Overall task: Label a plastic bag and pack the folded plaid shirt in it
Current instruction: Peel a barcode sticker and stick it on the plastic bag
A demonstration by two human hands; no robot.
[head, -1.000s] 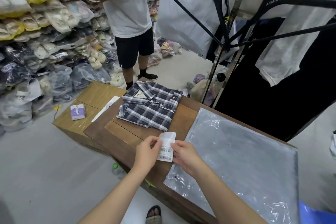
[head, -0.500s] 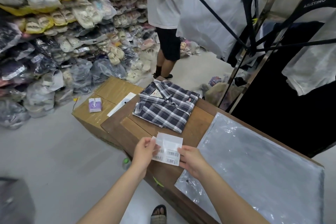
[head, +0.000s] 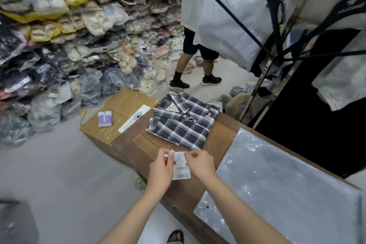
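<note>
A folded navy and white plaid shirt (head: 184, 121) lies on the far end of the wooden table (head: 138, 144). A clear plastic bag (head: 277, 180) lies flat on the table to the right. Above the table's near edge my left hand (head: 161, 168) and my right hand (head: 200, 164) both pinch a white barcode label (head: 181, 168). The left fingers hold a small curled corner of it at the top left, slightly apart from the main sheet. The right fingers grip the top right edge.
A cardboard box (head: 118, 113) with a small purple pack (head: 105, 119) stands left of the table. Bagged goods (head: 69, 35) are piled high along the left. A person (head: 196, 49) walks beyond the table. Black hangers (head: 247, 12) and garments hang at the right.
The label has turned upright between my hands, and its top left corner is now peeled up by my left fingers. The person behind has stepped to the right.
</note>
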